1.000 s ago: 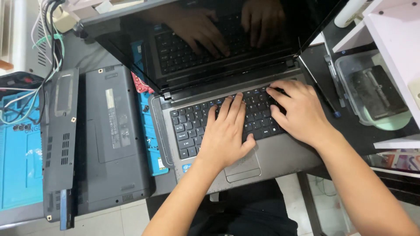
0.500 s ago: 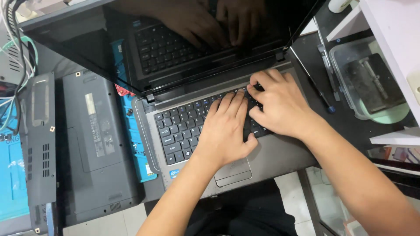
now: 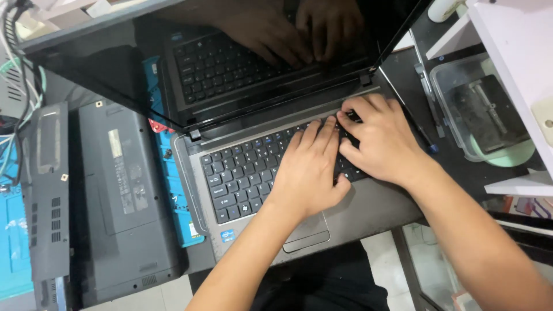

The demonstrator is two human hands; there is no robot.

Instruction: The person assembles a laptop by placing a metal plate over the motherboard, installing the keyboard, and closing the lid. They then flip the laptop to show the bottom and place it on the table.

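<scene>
Both my hands lie flat on the grey laptop's keyboard (image 3: 253, 173) at the desk's near edge: left hand (image 3: 308, 173) mid-keys, right hand (image 3: 380, 144) at the upper right, fingers spread, gripping nothing. I should press lightly, one key apiece; which key, I can't tell.

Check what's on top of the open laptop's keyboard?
Both hands rest on the keyboard: the left hand over its middle, the right hand over its right end. The left-side keys show bare; the keys beneath the hands are covered.
</scene>
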